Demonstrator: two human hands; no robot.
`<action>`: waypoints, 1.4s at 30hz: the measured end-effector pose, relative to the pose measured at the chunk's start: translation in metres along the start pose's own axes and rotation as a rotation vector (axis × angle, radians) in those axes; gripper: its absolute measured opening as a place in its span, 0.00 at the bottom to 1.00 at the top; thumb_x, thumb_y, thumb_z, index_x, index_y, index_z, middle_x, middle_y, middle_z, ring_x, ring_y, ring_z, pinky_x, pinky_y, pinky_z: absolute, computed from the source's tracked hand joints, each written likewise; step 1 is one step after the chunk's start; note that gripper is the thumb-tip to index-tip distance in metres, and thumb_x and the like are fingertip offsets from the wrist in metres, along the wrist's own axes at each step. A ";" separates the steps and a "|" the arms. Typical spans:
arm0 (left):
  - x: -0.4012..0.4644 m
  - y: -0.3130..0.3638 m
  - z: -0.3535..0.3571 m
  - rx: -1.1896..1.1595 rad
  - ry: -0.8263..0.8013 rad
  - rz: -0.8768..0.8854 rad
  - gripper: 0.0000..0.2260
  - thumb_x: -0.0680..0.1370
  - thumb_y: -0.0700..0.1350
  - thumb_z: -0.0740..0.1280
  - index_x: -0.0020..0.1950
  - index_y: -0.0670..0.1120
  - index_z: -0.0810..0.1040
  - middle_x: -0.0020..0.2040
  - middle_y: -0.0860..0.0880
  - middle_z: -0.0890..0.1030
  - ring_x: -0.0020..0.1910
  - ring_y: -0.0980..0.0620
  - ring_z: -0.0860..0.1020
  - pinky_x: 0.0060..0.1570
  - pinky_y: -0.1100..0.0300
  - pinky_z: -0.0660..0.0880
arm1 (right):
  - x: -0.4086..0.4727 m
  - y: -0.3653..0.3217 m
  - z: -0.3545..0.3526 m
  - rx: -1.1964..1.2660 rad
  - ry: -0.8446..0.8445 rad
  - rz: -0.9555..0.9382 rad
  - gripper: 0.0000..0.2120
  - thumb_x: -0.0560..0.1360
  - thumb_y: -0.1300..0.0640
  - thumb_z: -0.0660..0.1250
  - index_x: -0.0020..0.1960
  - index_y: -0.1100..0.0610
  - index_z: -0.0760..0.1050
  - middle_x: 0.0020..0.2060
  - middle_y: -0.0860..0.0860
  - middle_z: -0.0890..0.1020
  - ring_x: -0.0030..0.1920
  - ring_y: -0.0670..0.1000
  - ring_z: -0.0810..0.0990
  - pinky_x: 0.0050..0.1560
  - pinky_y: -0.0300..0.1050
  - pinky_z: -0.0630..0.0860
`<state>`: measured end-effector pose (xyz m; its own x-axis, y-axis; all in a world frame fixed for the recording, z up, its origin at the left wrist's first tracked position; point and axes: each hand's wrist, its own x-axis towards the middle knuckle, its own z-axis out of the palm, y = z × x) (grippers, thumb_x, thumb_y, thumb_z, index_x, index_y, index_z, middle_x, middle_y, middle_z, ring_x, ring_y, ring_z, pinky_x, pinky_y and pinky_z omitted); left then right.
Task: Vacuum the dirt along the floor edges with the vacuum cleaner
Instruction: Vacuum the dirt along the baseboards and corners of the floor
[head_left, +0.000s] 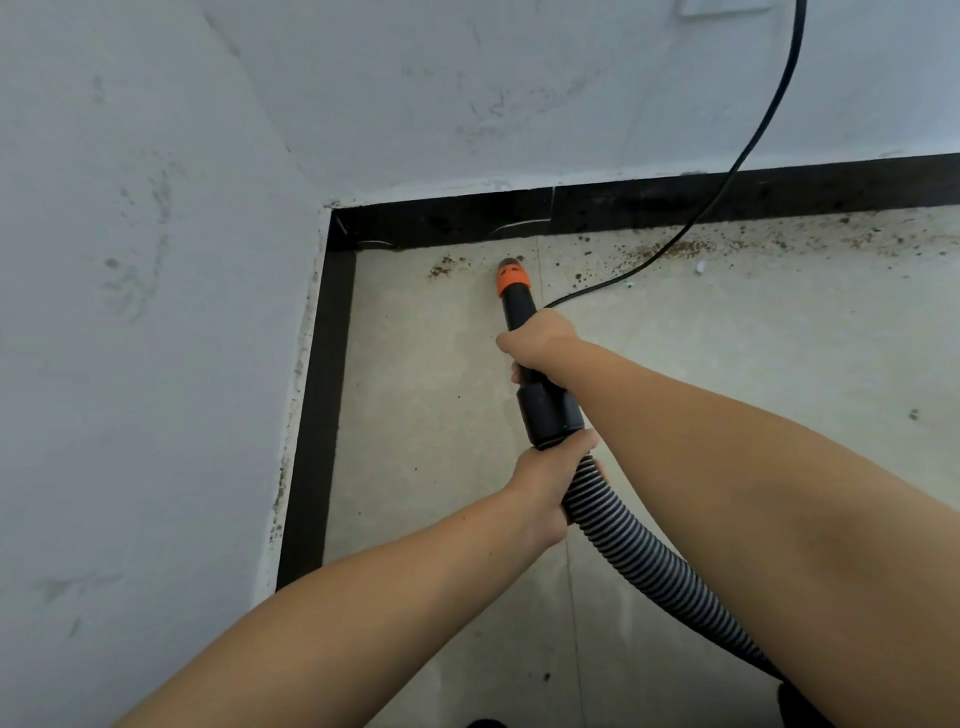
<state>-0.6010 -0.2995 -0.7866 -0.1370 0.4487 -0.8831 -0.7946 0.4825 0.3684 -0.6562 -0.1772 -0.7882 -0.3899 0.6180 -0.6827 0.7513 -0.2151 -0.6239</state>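
1. Two white walls (467, 93) meet in one corner, with one black baseboard (317, 415) strip under each.
2. One ribbed hose (639, 561) runs to one black nozzle (519, 306) with an orange tip.
3. The right hand (540, 343) grips the nozzle; the left hand (550, 483) grips the hose.
4. One black cord (753, 135) hangs down.
5. Many brown dirt specks (675, 249) lie along the floor edge, beside the tip.

head view: worn on the person's head | faces forward and steeply down into a room corner | near, at arm's length above the right hand (540, 338) and left hand (550, 483) gripping the vacuum nozzle (524, 332) | skirting (441, 218) beyond the grip | single view, nothing shared
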 end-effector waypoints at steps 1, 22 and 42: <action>0.001 0.001 -0.003 -0.008 0.014 0.002 0.09 0.75 0.40 0.71 0.53 0.42 0.75 0.46 0.42 0.78 0.46 0.44 0.77 0.52 0.49 0.77 | -0.001 -0.003 0.005 -0.011 -0.022 -0.007 0.12 0.75 0.59 0.65 0.55 0.61 0.66 0.38 0.57 0.80 0.26 0.52 0.79 0.29 0.43 0.78; 0.014 0.013 0.010 0.078 -0.040 0.009 0.12 0.75 0.41 0.71 0.57 0.40 0.76 0.42 0.43 0.78 0.42 0.45 0.77 0.54 0.48 0.77 | 0.018 0.003 -0.025 0.069 0.086 0.010 0.12 0.74 0.60 0.64 0.55 0.61 0.68 0.36 0.56 0.80 0.24 0.50 0.78 0.22 0.37 0.73; 0.031 0.031 0.000 -0.060 0.083 0.039 0.16 0.75 0.42 0.72 0.60 0.39 0.77 0.45 0.44 0.80 0.45 0.45 0.79 0.58 0.45 0.77 | 0.034 -0.026 0.002 0.070 -0.178 -0.084 0.14 0.74 0.61 0.66 0.57 0.62 0.67 0.30 0.55 0.78 0.25 0.51 0.78 0.30 0.44 0.78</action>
<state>-0.6299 -0.2711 -0.8029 -0.2150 0.4011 -0.8904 -0.8216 0.4186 0.3870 -0.6899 -0.1519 -0.7954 -0.5423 0.4939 -0.6796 0.6755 -0.2246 -0.7023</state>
